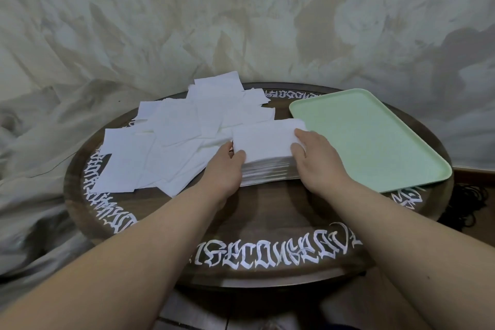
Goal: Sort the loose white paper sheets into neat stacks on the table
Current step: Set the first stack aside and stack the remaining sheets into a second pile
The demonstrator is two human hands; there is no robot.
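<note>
A thick stack of white paper sheets (pixel 263 146) lies at the middle of the round dark table (pixel 267 211). My left hand (pixel 225 166) grips the stack's left side, thumb on top. My right hand (pixel 316 158) grips its right side, thumb on top and fingers along the edge. To the left and behind the stack, several loose white sheets (pixel 171 139) lie scattered and overlapping across the table.
A pale green tray (pixel 375 139) sits on the table's right side, close to the stack. White lettering runs round the table's rim. Crumpled pale cloth (pixel 40 120) covers the wall behind and the floor on the left.
</note>
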